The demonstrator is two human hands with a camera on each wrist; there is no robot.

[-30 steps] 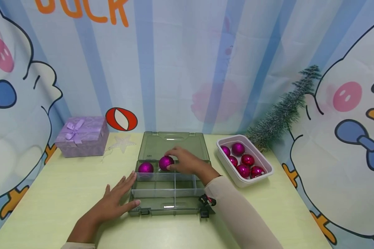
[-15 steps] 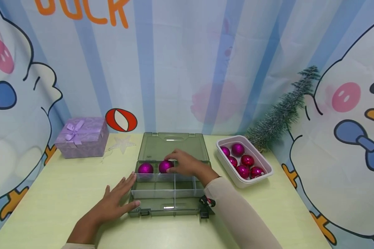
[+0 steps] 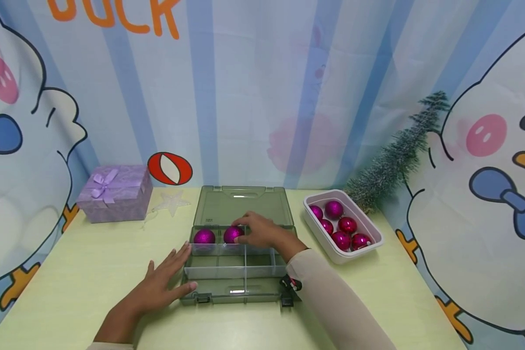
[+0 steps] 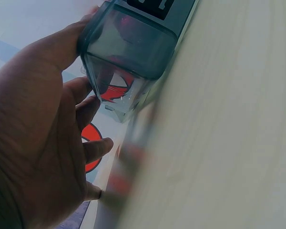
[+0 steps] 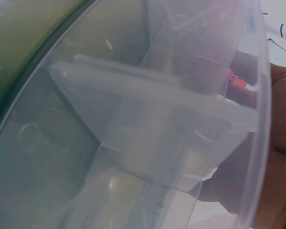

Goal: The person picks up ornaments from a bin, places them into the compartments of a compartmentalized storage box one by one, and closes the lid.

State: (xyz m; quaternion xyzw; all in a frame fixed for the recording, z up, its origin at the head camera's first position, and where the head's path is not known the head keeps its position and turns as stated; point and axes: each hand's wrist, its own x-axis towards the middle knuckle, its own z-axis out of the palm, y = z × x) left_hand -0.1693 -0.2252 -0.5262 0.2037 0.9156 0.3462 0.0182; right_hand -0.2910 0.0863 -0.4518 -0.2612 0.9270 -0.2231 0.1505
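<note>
1. Right hand: thumb and fingers curled round a glittery magenta bauble, gap only bauble-wide.
2. That bauble sits in the back row of the green see-through case, just behind a clear divider; can't tell if it touches the compartment floor.
3. Second glittery bauble in the same row, to its left, slightly apart.
4. Left hand: fingers straight and spread, gripping nothing; fingertips and thumb against the case's left side.
5. Case lid folded back toward the backdrop; black latches along the front edge.
6. Right wrist view: mostly clear plastic, hand partly behind it, bauble hard to make out.
7. White tub right of the case, six magenta-red baubles inside, some shiny.
8. Tinsel tree behind the tub, leaning right.
9. Back left of the tabletop: purple gift box with bow, pale star beside it.
</note>
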